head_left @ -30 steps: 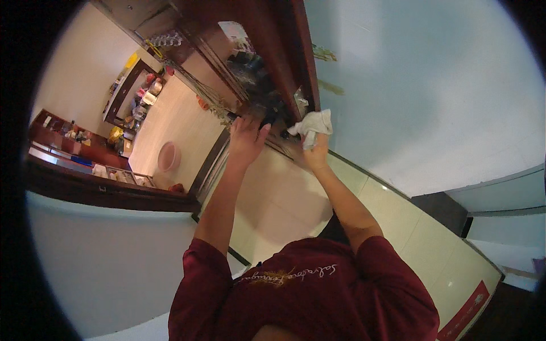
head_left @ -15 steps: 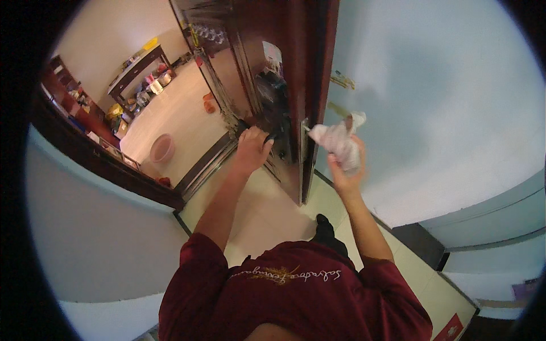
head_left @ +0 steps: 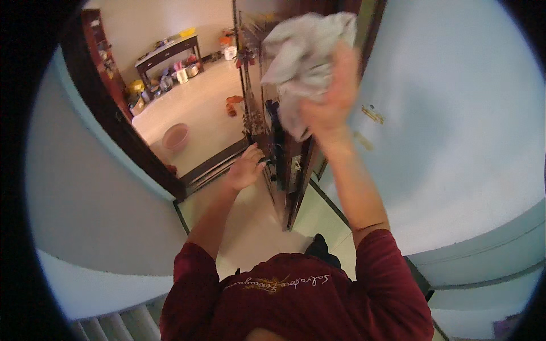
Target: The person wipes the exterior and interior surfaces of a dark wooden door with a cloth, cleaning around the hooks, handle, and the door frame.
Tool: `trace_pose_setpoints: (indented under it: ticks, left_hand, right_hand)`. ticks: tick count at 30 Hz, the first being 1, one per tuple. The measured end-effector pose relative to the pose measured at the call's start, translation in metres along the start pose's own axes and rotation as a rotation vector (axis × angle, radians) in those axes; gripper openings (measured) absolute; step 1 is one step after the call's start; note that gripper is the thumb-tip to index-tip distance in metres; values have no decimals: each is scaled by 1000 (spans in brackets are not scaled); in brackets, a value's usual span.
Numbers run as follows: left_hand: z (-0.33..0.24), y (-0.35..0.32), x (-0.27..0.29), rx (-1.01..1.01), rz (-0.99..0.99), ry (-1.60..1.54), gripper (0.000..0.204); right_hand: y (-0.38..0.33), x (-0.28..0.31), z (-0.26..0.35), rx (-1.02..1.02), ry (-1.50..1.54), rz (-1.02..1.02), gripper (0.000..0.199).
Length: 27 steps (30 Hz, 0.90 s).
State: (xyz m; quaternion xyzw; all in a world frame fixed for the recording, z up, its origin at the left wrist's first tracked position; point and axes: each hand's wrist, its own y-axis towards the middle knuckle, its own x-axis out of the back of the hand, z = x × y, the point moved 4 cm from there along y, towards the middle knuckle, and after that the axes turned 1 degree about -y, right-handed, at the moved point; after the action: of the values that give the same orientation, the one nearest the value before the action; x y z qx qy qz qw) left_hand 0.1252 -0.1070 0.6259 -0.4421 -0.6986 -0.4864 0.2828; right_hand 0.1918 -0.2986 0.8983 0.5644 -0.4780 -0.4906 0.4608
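Observation:
A dark red-brown door (head_left: 284, 210) stands ajar in front of me, with its narrow edge and metal lock plate (head_left: 296, 166) facing me. My left hand (head_left: 245, 169) is at the black door handle (head_left: 266, 161) on the door's left face, fingers curled there; part of the grip is hidden. Raised higher, my right hand (head_left: 335, 105) clasps a crumpled pale grey cloth (head_left: 304, 51) near the upper part of the door. Both the cloth and this hand are slightly blurred, and they cover part of the door behind them.
Through the doorway, a pink basin (head_left: 176, 137) and orange slippers (head_left: 232, 105) rest on the floor. Farther back is a dark table (head_left: 166, 53) with pots and bags beneath it. A pale blue wall (head_left: 432, 142) rises at right; stairs (head_left: 119, 327) show at lower left.
My right hand has lifted the cloth up and leftward, from beside the lock to the door's upper part, and the cloth has spread out. My left hand remains at the handle; the view has shifted.

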Motion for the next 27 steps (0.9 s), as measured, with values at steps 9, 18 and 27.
trace_pose_setpoints:
  ticks: [9, 18, 27]
  left_hand:
    - [-56, -49, 99, 221, -400, -753, 51]
    - [-3, -64, 128, 335, -653, -951, 57]
    - [46, -98, 175, 699, -971, -1054, 59]
  right_hand:
    - [-124, 59, -30, -670, 159, -156, 51]
    - [-172, -102, 83, -408, 646, 425, 51]
    - [6, -217, 115, -79, 653, 139, 45]
